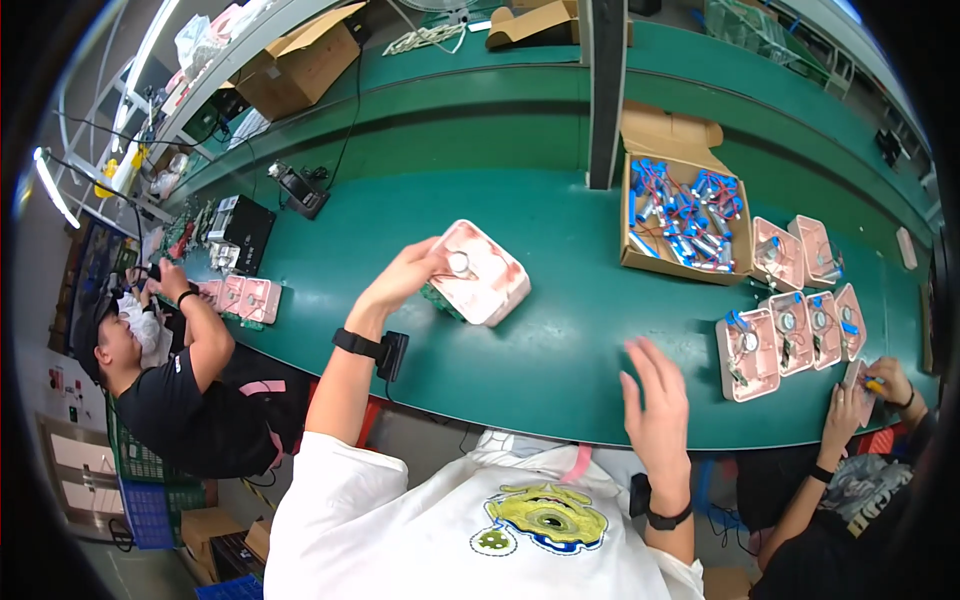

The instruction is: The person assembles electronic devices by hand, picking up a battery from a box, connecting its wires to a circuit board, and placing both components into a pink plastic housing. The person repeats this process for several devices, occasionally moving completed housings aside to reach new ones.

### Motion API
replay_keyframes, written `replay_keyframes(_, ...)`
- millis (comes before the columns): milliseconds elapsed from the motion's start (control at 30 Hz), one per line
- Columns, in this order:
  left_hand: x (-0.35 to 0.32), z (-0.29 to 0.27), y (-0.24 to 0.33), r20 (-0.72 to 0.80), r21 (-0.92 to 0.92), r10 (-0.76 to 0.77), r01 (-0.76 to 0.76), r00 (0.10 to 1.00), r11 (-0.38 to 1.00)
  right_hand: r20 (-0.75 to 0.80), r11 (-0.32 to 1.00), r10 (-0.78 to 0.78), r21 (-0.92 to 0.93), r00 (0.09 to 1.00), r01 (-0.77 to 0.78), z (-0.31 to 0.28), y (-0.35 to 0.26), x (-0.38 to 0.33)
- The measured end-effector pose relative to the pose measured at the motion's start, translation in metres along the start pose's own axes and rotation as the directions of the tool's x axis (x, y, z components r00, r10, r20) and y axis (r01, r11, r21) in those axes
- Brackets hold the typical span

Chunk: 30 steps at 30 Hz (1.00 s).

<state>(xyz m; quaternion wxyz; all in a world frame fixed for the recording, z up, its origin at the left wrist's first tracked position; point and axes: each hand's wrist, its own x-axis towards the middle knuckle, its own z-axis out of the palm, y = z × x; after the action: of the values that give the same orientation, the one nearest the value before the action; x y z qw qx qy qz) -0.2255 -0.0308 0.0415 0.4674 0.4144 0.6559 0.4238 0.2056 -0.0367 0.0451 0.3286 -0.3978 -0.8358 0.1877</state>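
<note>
My left hand (402,275) grips the left edge of a pink plastic housing (490,285), tilted above the green table. Inside the housing sits a round silver part (459,262), which looks like a small speaker. A green circuit board (443,303) shows at the housing's lower left, near my fingers; how it is attached is hidden. My right hand (657,405) is empty over the table's near edge, its fingers stretched out and apart from any object.
An open cardboard box (690,267) holds many blue-and-silver cylinders with red wires. Several pink housings (748,355) with parts inside stand at the right, beside a co-worker's hands (845,410). Another person (165,390) works at the left near more housings (262,300). A metal post (604,100) rises at the back.
</note>
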Motion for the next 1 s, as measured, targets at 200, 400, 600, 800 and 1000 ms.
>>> replay_keyframes(200, 0.004, 0.084, 0.037, 0.353, 0.241, -0.061, -0.028, 0.934, 0.97, 0.034, 0.98, -0.199, 0.023, 0.979, 0.199, 0.002, -0.016, 0.046)
replay_keyframes(400, 0.008, 0.114, 0.049, 0.454, 0.326, -0.066, -0.097, 0.889, 0.94, 0.103, 0.943, -0.332, 0.07, 0.938, 0.326, 0.016, -0.009, 0.03)
replay_keyframes(600, -0.017, 0.085, 0.039, 0.211, 0.336, 0.136, -0.202, 0.968, 0.92, 0.068, 0.929, -0.355, 0.137, 0.932, 0.344, 0.02, 0.0, 0.03)
replay_keyframes(800, -0.05, 0.086, 0.019, 0.148, 0.282, 0.271, -0.303, 0.951, 0.91, -0.003, 0.905, -0.419, 0.077, 0.908, 0.418, 0.025, 0.003, 0.029)
replay_keyframes(1000, -0.069, 0.134, 0.059, 0.078, 0.334, 0.443, -0.442, 0.893, 0.833, -0.122, 0.911, -0.408, 0.009, 0.905, 0.412, -0.004, 0.002, 0.007)
